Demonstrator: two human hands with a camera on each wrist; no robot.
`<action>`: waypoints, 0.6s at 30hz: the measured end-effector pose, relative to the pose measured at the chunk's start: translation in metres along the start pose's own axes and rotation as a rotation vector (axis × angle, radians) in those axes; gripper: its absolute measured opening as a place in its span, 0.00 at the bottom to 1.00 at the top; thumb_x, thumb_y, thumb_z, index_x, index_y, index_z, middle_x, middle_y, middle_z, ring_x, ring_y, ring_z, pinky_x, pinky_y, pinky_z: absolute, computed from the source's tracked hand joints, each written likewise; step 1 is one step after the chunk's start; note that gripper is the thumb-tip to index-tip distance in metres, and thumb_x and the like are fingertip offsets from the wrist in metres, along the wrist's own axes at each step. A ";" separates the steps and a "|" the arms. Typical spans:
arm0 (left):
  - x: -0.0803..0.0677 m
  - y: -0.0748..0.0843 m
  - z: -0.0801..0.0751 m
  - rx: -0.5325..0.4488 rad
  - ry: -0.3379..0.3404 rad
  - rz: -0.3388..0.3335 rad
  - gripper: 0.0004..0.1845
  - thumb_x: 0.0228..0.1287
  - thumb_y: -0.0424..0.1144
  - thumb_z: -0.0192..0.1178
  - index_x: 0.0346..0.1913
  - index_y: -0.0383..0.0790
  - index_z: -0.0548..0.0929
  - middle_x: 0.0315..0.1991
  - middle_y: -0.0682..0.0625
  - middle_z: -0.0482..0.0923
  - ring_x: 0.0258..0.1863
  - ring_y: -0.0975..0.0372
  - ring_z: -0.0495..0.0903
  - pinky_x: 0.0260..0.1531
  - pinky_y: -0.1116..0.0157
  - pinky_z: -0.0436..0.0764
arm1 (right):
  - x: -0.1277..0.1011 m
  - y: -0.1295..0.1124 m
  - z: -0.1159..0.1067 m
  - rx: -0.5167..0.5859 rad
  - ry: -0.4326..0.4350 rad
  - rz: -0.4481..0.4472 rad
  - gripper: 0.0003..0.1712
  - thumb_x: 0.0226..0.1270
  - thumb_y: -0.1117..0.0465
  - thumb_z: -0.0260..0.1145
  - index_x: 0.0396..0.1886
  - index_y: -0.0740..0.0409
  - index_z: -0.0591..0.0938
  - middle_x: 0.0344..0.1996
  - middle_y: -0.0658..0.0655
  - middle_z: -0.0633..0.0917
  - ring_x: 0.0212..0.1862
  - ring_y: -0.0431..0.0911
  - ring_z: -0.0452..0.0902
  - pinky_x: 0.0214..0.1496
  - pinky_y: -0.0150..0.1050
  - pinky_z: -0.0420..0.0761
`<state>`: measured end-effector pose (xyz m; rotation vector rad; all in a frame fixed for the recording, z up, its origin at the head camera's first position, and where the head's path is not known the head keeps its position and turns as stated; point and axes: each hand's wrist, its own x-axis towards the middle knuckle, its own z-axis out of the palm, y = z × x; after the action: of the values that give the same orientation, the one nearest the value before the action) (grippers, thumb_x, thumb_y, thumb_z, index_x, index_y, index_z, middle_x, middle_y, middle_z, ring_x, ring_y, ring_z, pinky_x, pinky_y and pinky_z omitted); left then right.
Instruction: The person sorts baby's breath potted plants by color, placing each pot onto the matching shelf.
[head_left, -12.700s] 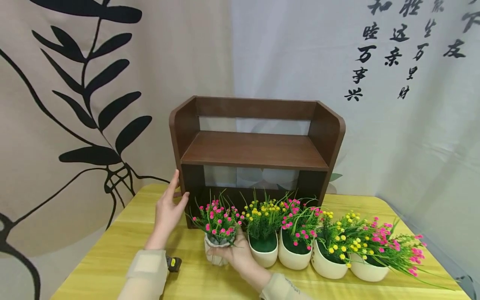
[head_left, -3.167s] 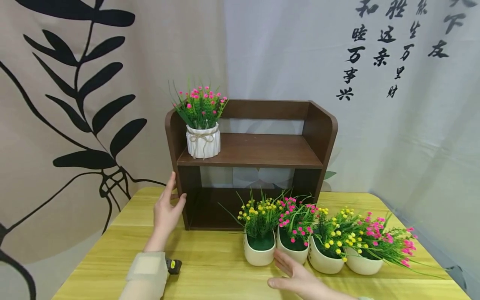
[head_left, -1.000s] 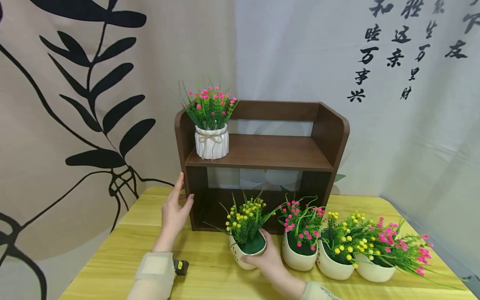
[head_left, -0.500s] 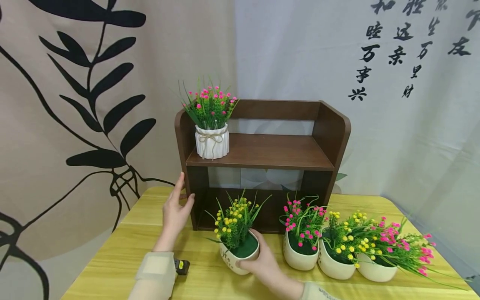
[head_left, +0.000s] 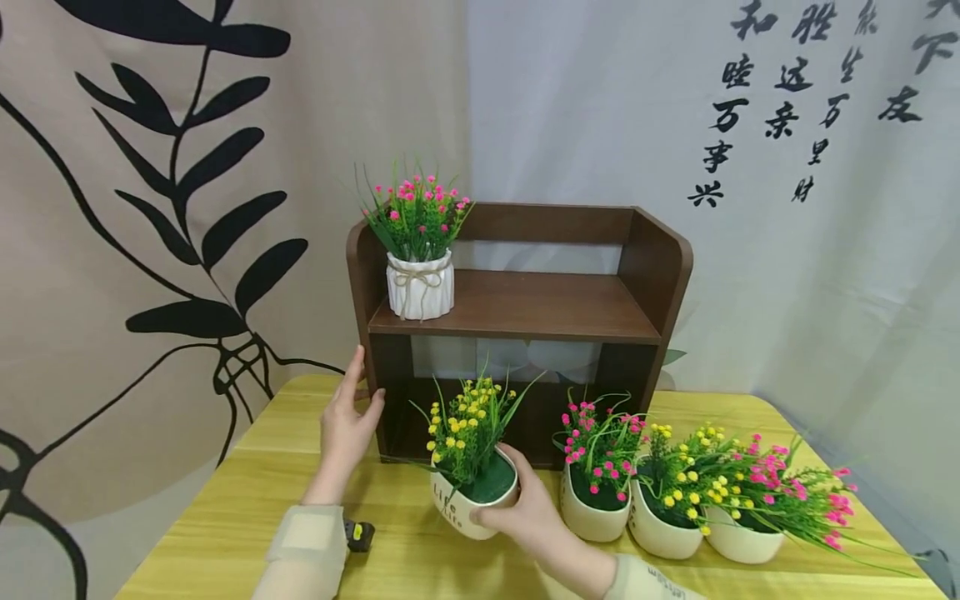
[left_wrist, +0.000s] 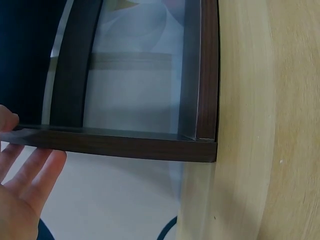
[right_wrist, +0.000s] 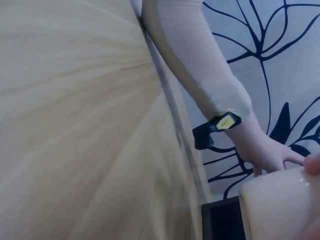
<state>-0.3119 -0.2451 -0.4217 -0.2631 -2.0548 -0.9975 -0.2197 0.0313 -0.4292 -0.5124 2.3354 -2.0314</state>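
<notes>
Head view: we are gripping the yellow-flowered pot (head_left: 468, 498) with our right hand (head_left: 525, 518), fingers curled round its right wall, thumb at the rim. The pot is tilting left, just in front of the brown shelf unit (head_left: 517, 308), and seems lifted off the yellow table (head_left: 225, 517) — contact is hard to tell. Our left hand (head_left: 347, 421) is resting flat against the shelf's left side panel, fingers straight, holding nothing. A white ribbed pot with pink flowers (head_left: 420, 283) is already standing at the left of the upper board. Three more pots (head_left: 667, 521) are waiting in a row to the right.

Left wrist view: we are seeing the palm (left_wrist: 20, 200) spread open beside the panel's edge (left_wrist: 115, 142). Bracing like this is helping, we judge, against the unit sliding.

Right wrist view: only the pot's cream wall (right_wrist: 280, 210) is showing, with a fingertip at the frame's edge. The grip itself is mostly out of view here.

To do this well, we judge — level the pot before moving it, and carry the stems clear of the board's front edge.
</notes>
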 end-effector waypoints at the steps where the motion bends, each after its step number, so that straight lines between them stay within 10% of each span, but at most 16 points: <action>1: 0.000 0.000 0.000 -0.001 0.002 -0.002 0.44 0.61 0.28 0.64 0.76 0.60 0.57 0.64 0.40 0.72 0.39 0.46 0.83 0.15 0.68 0.75 | 0.000 -0.002 -0.001 0.003 -0.003 0.005 0.53 0.39 0.68 0.75 0.70 0.64 0.63 0.58 0.64 0.73 0.54 0.50 0.73 0.50 0.35 0.75; 18: 0.001 0.001 0.001 0.047 -0.026 -0.029 0.48 0.60 0.28 0.65 0.77 0.63 0.53 0.63 0.38 0.71 0.41 0.43 0.82 0.08 0.69 0.68 | 0.003 -0.007 -0.003 0.045 -0.042 0.015 0.52 0.40 0.69 0.74 0.70 0.66 0.62 0.58 0.63 0.74 0.54 0.49 0.74 0.51 0.36 0.75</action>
<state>-0.3120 -0.2438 -0.4205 -0.2242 -2.1081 -0.9666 -0.2219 0.0327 -0.4212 -0.5281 2.2578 -2.0410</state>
